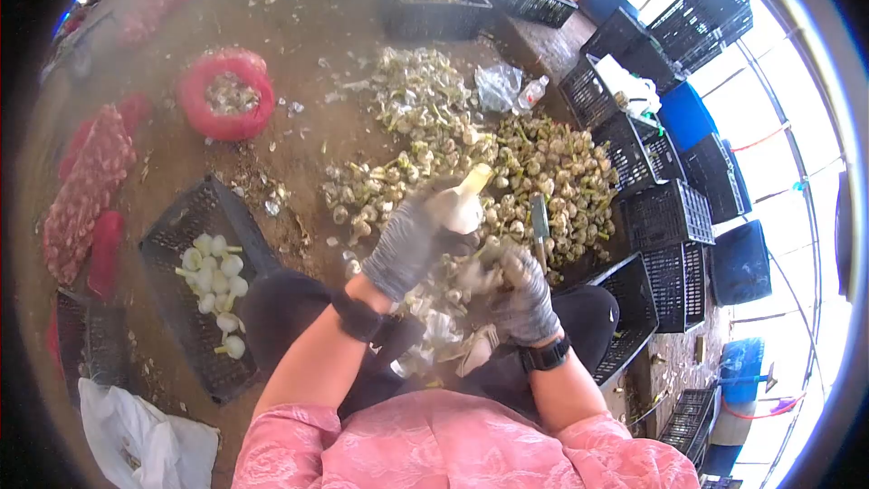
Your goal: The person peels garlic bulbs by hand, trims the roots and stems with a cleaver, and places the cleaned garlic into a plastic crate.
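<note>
My left hand (404, 244), in a grey glove, is closed around a white garlic bulb (460, 206) whose cut pale stem points up and to the right. My right hand (523, 301), gloved too, is closed on a knife (540, 220); its blade points away from me, and its handle is hidden by the fingers. The right fingers are partly smeared by motion. Beyond both hands lies a heap of unpeeled garlic bulbs (566, 186). Loose peelings (430, 326) lie between my knees, below the hands.
A black crate (258, 240) with several peeled garlic bulbs (215, 281) stands at left. Behind it sits a red mesh bag (258, 109). Stacked black crates (670, 217) line the right side. A plastic bottle (532, 93) lies beyond the heap, and a white sack (149, 439) at lower left.
</note>
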{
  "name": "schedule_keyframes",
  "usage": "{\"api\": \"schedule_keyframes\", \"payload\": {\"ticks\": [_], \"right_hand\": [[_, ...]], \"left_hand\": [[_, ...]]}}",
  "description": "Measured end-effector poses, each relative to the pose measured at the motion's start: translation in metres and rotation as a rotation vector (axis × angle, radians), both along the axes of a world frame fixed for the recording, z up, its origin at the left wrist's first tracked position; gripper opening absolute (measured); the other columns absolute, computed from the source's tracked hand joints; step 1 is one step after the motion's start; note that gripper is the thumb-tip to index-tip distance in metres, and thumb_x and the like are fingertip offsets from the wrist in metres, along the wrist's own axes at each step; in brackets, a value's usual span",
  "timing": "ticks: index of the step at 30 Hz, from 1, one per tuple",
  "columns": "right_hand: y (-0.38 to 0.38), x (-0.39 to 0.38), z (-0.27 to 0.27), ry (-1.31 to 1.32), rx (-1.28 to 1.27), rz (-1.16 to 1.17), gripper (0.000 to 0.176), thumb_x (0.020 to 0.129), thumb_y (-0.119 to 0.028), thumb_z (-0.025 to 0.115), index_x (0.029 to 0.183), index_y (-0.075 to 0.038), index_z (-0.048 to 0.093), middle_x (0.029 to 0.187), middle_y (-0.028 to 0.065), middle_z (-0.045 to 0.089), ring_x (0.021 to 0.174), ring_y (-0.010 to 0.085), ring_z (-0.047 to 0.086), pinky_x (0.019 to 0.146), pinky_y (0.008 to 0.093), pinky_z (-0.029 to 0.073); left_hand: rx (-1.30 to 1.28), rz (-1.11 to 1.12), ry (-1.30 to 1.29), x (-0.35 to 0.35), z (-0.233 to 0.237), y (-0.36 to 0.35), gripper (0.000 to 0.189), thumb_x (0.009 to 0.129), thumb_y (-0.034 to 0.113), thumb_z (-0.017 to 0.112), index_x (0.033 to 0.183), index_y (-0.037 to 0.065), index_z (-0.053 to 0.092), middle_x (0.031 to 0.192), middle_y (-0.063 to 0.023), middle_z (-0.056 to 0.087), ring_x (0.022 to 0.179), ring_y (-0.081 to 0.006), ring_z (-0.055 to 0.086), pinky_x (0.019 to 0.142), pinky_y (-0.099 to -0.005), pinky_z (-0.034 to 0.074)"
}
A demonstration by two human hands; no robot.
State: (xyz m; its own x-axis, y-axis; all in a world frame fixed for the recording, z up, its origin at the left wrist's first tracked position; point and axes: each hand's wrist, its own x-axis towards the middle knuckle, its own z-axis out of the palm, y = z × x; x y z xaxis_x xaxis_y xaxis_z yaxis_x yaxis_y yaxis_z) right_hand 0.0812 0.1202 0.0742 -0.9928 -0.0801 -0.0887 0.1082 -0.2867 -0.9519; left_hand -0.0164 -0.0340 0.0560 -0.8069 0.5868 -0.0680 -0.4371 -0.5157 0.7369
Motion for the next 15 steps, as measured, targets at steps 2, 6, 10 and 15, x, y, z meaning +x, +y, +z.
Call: {"api": "schedule_keyframes", "payload": {"ticks": [2,6,10,15], "right_hand": [[-0.002,0.007,0.002,-0.055,0.302,0.171,0.025,0.078,-0.023,0.064,0.092,-0.002,0.062,0.074,0.0071,0.061,0.076,0.0158,0.059,0.068,0.0277,0.048],[0.010,-0.015,0.029,0.174,0.927,-0.015,0.043,0.069,-0.024,0.073,0.102,-0.001,0.058,0.083,0.0055,0.062,0.073,0.0140,0.058,0.067,0.0260,0.048],[0.005,-0.037,0.037,0.204,0.492,-0.311,0.043,0.067,-0.019,0.075,0.102,-0.001,0.057,0.087,0.0033,0.060,0.079,0.0107,0.055,0.072,0.0249,0.046],[0.002,-0.042,0.044,0.271,0.691,-0.104,0.044,0.065,-0.013,0.077,0.102,-0.001,0.057,0.090,0.0041,0.060,0.082,0.0097,0.054,0.075,0.0243,0.045]], "left_hand": [[0.057,0.039,0.077,0.000,0.009,-0.009,0.054,0.073,0.018,0.069,0.119,0.005,0.043,0.099,-0.0078,0.057,0.086,-0.0171,0.058,0.071,-0.0273,0.051],[0.162,0.095,0.185,-0.001,0.002,-0.006,0.064,0.066,0.006,0.074,0.120,0.006,0.040,0.106,-0.0076,0.053,0.095,-0.0173,0.055,0.081,-0.0290,0.048],[0.183,0.028,0.231,0.012,0.009,0.002,0.065,0.064,0.010,0.076,0.119,0.004,0.040,0.110,-0.0064,0.051,0.102,-0.0156,0.050,0.086,-0.0294,0.044],[0.014,-0.020,0.249,0.016,0.007,-0.005,0.066,0.063,0.018,0.077,0.117,0.004,0.043,0.110,-0.0062,0.052,0.101,-0.0161,0.050,0.085,-0.0295,0.044]]}}
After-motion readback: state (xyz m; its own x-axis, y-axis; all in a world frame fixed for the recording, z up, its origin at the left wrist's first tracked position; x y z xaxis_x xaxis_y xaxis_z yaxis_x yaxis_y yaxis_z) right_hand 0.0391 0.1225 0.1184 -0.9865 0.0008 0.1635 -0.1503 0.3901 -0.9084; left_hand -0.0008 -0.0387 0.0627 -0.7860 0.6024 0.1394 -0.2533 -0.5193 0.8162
